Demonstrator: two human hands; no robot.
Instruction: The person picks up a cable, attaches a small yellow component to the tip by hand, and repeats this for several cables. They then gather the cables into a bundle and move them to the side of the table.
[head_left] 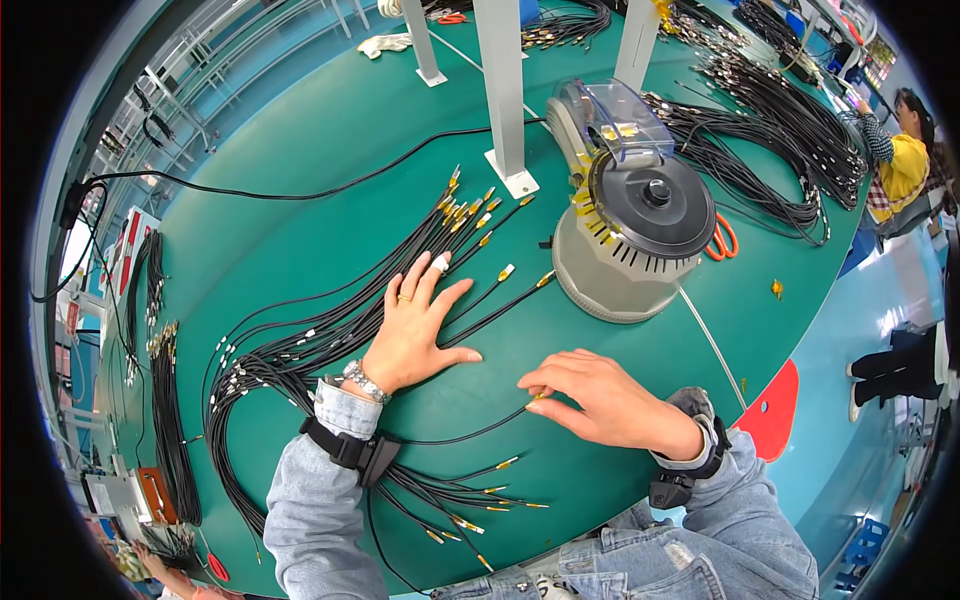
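Observation:
My left hand (412, 325) lies spread over a bundle of thin black cables (330, 335), fingers stretched out and pressing on them. The far ends of these cables carry metal connectors with yellow tape (462, 212). In front of me, my right hand (605, 403) pinches the tip of a single black cable (475, 436) between thumb and fingers. A bit of yellow shows at that tip. Nearer my body, more taped cable ends (490, 490) fan out beside my left wrist. Beyond my right hand stands a round tape dispenser (630, 250), yellow tape pieces along its rim.
Orange-handled scissors (722, 238) lie beside the dispenser. Large black cable bundles (790, 140) cover the far right, and another bundle (172, 430) lies at the left. A grey metal post (505, 100) rises from the green table. A co-worker (900, 165) is at the far right.

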